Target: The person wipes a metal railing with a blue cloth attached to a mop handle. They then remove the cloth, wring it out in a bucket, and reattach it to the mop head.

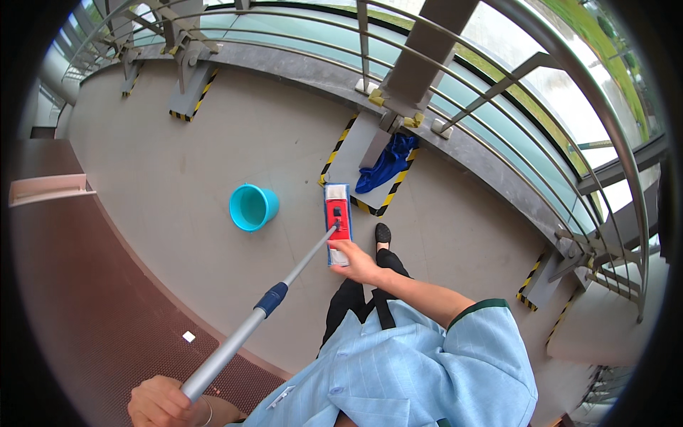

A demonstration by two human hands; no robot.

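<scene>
A flat mop's red head with a blue-edged pale pad lies on the grey floor beside a striped-edge base plate. Its grey telescopic pole, with a dark blue collar, slants to the lower left, where my left hand is closed around the upper end. My right hand hovers over the near end of the mop head, fingers apart and holding nothing. A turquoise bucket stands left of the mop head; no water can be made out in it. A crumpled dark blue cloth lies on the base plate.
A metal railing and a stone kerb curve along the windows. Black-and-yellow tape edges the column base plates. At the left is a brown perforated surface with a small white object. A black shoe is near the mop.
</scene>
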